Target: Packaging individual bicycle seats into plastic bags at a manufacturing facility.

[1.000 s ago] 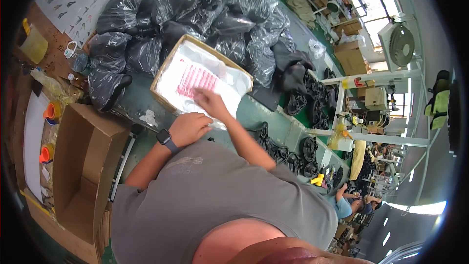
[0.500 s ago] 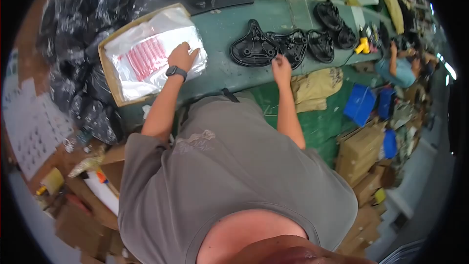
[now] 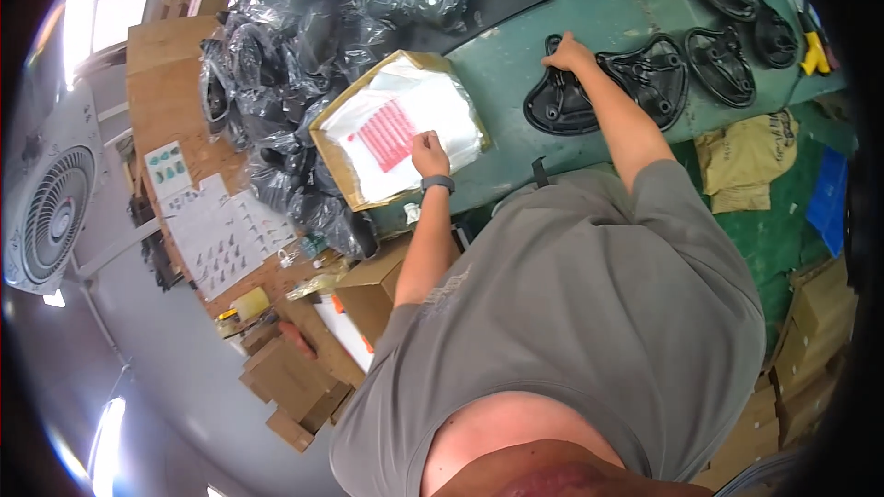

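My right hand [image 3: 571, 53] reaches across the green bench and grips the narrow nose of a black bicycle saddle [image 3: 558, 103], which lies with its underside up. My left hand [image 3: 430, 155], with a dark watch on the wrist, is closed over a stack of clear plastic bags [image 3: 451, 106] with red print. Its fingertips are pressed together at the top bag; whether they pinch the film is too small to tell. The bags lie in a shallow open cardboard box [image 3: 333, 166]. A second upturned saddle [image 3: 649, 92] sits right beside the gripped one.
More upturned saddles [image 3: 720, 66] lie farther right on the bench, near a yellow-handled tool [image 3: 814, 53]. Bagged black items [image 3: 304, 28] are heaped at the left. A tan sack [image 3: 746, 161] lies beyond the bench's near edge. A white fan [image 3: 60, 212] stands far left.
My right hand has moved from the near edge of the saddles up to the first saddle's nose. The left hand's spread fingers have closed over the bags. The view has swung left.
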